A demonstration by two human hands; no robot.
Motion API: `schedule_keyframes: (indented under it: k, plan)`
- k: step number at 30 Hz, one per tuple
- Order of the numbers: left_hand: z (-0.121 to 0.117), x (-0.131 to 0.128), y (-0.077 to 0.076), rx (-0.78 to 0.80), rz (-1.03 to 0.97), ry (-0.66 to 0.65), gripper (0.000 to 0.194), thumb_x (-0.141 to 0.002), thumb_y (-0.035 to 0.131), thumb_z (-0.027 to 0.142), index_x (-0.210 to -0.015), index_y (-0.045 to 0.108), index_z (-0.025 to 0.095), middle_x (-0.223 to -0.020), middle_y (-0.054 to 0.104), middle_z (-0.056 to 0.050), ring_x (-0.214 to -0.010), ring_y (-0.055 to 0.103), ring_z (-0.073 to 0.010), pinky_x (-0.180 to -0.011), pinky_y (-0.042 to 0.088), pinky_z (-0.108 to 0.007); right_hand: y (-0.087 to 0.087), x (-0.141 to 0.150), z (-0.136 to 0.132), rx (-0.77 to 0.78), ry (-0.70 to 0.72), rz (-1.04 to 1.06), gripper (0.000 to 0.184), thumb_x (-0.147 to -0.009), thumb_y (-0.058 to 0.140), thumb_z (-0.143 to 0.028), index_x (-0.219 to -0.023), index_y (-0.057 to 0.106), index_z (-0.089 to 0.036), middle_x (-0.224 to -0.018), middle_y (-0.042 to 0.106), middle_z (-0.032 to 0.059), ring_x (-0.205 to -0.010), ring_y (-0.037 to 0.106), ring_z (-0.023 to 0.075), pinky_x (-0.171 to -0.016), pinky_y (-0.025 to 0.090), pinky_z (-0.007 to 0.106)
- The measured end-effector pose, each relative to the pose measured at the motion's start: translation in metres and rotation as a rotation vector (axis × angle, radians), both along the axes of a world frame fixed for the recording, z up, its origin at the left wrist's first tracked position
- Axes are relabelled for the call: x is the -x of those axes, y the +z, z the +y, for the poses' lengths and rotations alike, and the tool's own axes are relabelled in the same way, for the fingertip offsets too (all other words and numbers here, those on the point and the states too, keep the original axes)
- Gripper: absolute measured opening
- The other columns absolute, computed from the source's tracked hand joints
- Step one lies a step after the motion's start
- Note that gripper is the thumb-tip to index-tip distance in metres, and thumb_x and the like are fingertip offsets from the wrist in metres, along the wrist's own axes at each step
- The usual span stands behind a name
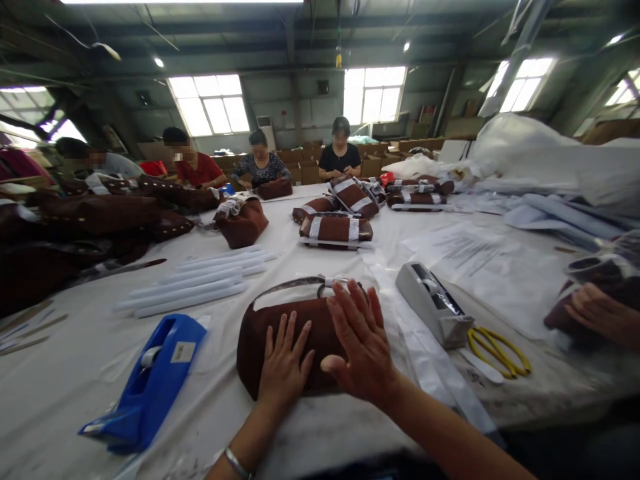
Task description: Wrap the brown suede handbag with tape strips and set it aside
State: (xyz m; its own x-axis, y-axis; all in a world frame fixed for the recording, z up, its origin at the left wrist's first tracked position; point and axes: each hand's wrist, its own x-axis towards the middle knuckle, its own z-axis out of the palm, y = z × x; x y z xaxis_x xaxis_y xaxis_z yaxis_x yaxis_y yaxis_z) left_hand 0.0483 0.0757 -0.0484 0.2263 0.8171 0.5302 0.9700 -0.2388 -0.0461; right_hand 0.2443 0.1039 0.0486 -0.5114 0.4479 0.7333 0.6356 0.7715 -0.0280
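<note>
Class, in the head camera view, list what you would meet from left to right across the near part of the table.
Blue tape dispenser, left hand on a brown bag, right hand, gray tape dispenser, yellow looped item, another person's hand.

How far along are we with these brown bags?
The banded bags ahead look finished. In hand is a brown bag with no visible bands around its body, left hand flat on it, right hand over its right side. Probably left: banding it, perhaps also the pile at left.

1 head-worn view, forward and down
</note>
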Motion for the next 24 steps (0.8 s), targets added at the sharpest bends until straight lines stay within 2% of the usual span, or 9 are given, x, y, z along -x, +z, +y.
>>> schedule_keyframes:
  k: [3,5,7,10,14,16,19,21,24]
  plan:
    - [-0.001,-0.001,0.0,0.0,0.028,-0.015,0.064,-0.096,0.05,0.033,-0.156,0.026,0.026,-0.164,0.023,-0.011,-0.151,0.021,-0.0314,-0.121,0.018,-0.058,-0.04,0.005,0.012,0.056,0.025,-0.107,0.074,-0.1,0.043,-0.044,-0.158,0.014,-0.01,-0.16,0.032,0.0165,-0.151,0.023,0.0277,-0.123,0.025,0.051]
    - [-0.001,-0.002,-0.001,-0.019,0.041,-0.031,0.064,-0.096,0.05,0.031,-0.156,0.027,0.026,-0.163,0.026,-0.01,-0.151,0.022,-0.0305,-0.121,0.018,-0.056,-0.069,0.006,0.019,0.148,0.013,-0.195,0.076,-0.097,0.052,-0.043,-0.157,0.02,-0.009,-0.159,0.033,0.0176,-0.149,0.026,0.0287,-0.12,0.031,0.05]
    - [-0.001,-0.002,-0.002,-0.041,0.046,-0.034,0.063,-0.096,0.05,0.03,-0.155,0.029,0.026,-0.162,0.028,-0.01,-0.15,0.023,-0.0303,-0.121,0.019,-0.056,-0.083,0.004,0.023,0.205,0.023,-0.231,0.074,-0.095,0.056,-0.041,-0.155,0.026,-0.01,-0.158,0.034,0.0173,-0.149,0.029,0.0298,-0.119,0.034,0.052]
    - [-0.001,-0.003,-0.002,-0.057,0.052,-0.018,0.062,-0.096,0.05,0.03,-0.155,0.03,0.026,-0.162,0.028,-0.01,-0.15,0.024,-0.0303,-0.12,0.021,-0.056,-0.081,-0.009,0.022,0.214,0.026,-0.158,0.059,-0.098,0.053,-0.03,-0.153,0.035,-0.018,-0.154,0.044,0.0111,-0.146,0.035,0.027,-0.12,0.033,0.053]
    - [-0.001,-0.003,-0.002,-0.055,0.005,-0.022,0.061,-0.097,0.049,0.029,-0.154,0.031,0.027,-0.162,0.027,-0.009,-0.15,0.025,-0.0303,-0.12,0.02,-0.056,-0.083,-0.047,0.032,0.293,-0.222,0.199,0.051,-0.099,0.05,-0.029,-0.149,0.043,-0.022,-0.153,0.045,0.0108,-0.145,0.036,0.0293,-0.118,0.034,0.056]
    - [-0.001,-0.003,-0.003,-0.052,-0.033,-0.028,0.061,-0.096,0.049,0.029,-0.154,0.031,0.028,-0.162,0.028,-0.009,-0.15,0.026,-0.0302,-0.121,0.019,-0.056,-0.09,-0.066,0.044,0.471,-0.3,0.357,0.057,-0.097,0.053,-0.039,-0.149,0.043,-0.018,-0.15,0.048,0.0149,-0.14,0.044,0.0319,-0.114,0.041,0.056]
    - [-0.002,-0.004,-0.004,-0.047,-0.053,-0.029,0.061,-0.096,0.05,0.029,-0.154,0.031,0.028,-0.162,0.027,-0.008,-0.15,0.025,-0.0297,-0.121,0.018,-0.056,-0.094,-0.083,0.061,0.819,-0.292,0.427,0.064,-0.09,0.058,-0.051,-0.143,0.051,-0.016,-0.14,0.059,0.0151,-0.13,0.056,0.035,-0.108,0.044,0.059]
    - [-0.002,-0.004,-0.003,-0.047,-0.05,-0.028,0.061,-0.097,0.05,0.029,-0.154,0.031,0.029,-0.163,0.026,-0.008,-0.15,0.023,-0.0297,-0.121,0.018,-0.056,-0.085,-0.086,0.068,0.975,-0.214,0.443,0.059,-0.087,0.061,-0.053,-0.136,0.058,-0.02,-0.135,0.064,0.0111,-0.126,0.059,0.0345,-0.109,0.043,0.059]
    - [-0.003,-0.002,-0.001,-0.054,-0.058,-0.019,0.06,-0.097,0.049,0.029,-0.154,0.031,0.029,-0.163,0.026,-0.008,-0.15,0.023,-0.03,-0.121,0.02,-0.056,-0.057,-0.085,0.071,1.185,-0.09,0.546,0.053,-0.083,0.068,-0.052,-0.127,0.066,-0.023,-0.124,0.071,0.0073,-0.119,0.064,0.0321,-0.107,0.047,0.053]
